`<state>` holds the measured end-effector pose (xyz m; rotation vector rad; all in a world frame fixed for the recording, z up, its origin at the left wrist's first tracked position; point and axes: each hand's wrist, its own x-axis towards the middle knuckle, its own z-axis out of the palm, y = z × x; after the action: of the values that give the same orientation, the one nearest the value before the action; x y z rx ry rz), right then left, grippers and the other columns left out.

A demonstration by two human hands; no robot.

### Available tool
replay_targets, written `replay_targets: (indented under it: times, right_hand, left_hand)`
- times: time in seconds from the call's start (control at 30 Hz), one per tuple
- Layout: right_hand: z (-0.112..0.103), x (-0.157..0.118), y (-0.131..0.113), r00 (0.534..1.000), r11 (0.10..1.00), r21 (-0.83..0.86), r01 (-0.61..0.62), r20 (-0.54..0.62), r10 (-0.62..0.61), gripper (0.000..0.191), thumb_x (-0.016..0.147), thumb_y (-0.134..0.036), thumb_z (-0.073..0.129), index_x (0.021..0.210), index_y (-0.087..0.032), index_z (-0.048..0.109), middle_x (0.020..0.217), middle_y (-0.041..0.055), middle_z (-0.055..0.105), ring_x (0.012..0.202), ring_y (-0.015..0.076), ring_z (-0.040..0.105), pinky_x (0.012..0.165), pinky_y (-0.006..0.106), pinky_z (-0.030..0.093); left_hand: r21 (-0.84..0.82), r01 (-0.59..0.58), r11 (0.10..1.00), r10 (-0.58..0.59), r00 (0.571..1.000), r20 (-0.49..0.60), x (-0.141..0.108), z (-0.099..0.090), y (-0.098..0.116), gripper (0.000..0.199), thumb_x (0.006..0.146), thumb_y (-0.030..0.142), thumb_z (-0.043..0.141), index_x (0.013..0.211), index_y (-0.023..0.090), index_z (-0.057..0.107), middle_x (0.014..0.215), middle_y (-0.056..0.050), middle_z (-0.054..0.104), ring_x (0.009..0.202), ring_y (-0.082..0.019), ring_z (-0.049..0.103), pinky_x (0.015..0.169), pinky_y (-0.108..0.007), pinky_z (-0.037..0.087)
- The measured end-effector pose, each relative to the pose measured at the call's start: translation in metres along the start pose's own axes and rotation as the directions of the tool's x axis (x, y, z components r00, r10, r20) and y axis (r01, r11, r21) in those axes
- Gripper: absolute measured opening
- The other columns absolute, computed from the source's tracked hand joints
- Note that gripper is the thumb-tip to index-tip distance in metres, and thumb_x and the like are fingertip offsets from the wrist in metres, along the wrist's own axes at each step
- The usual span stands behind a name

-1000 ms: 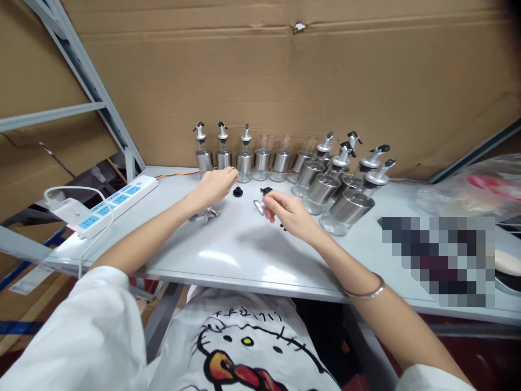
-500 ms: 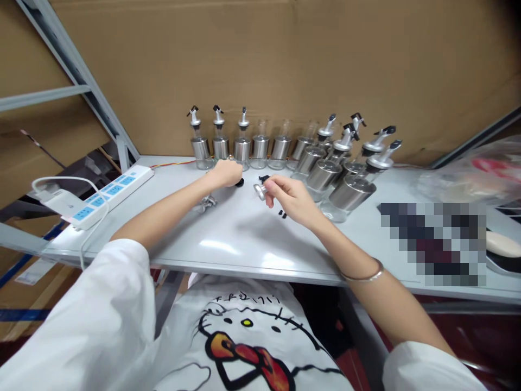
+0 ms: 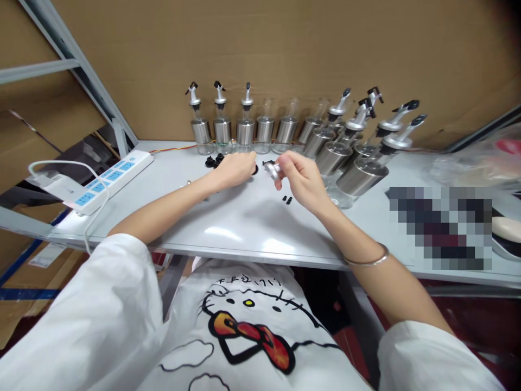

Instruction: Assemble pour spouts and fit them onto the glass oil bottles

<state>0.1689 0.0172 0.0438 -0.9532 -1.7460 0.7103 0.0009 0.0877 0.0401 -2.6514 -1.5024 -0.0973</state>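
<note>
My left hand (image 3: 238, 169) is closed over the table, its fingers around a black round stopper (image 3: 256, 170) whose edge shows at the fingertips. Just to the right, my right hand (image 3: 300, 176) grips a silver pour spout (image 3: 272, 171) with a black flap, its round base turned toward the stopper. A small gap separates the two parts. Several black stoppers (image 3: 210, 162) lie behind my left wrist. Small black caps (image 3: 287, 200) rest on the table below my right hand. Silver parts (image 3: 189, 183) are mostly hidden by my left forearm.
Along the back stand several glass-and-steel bottles (image 3: 245, 132), some with spouts and some without. More spouted bottles (image 3: 362, 172) crowd the right side, close to my right hand. A white power strip (image 3: 112, 182) lies at the left, and a plastic bag (image 3: 480, 163) at the right.
The view has tilted down, so the scene sits higher. My left hand has shifted slightly right with the stopper, uncovering black stoppers behind the wrist. My right hand still holds the spout.
</note>
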Motion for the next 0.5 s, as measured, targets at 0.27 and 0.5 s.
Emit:
replay_targets:
  times: [0.27,0.5]
  right_hand:
    - [0.002,0.001,0.002,0.999,0.992,0.125,0.004,-0.046,0.002,0.045,0.085,-0.064,0.046,0.07,-0.022,0.047,0.057,-0.0032,0.054,0.052,0.0105,0.057,0.054,0.025,0.046]
    - [0.007,0.002,0.01,0.999,0.97,0.24,0.042,-0.004,-0.042,0.042,0.081,-0.062,0.056,0.071,-0.022,0.045,0.058,-0.0053,0.057,0.052,0.009,0.06,0.052,0.023,0.05]
  left_hand:
    - [-0.358,-0.269,0.894,0.204,0.956,-0.21,-0.07,0.008,0.032,0.018,0.092,0.023,0.034,0.088,0.015,0.05,0.076,-0.004,0.058,0.061,-0.012,0.052,0.062,-0.026,0.04]
    - [-0.746,-0.383,0.545,0.055,0.904,-0.425,-0.068,0.021,0.018,0.021,0.095,0.033,0.037,0.08,0.019,0.039,0.057,0.006,0.045,0.046,-0.006,0.043,0.049,-0.02,0.035]
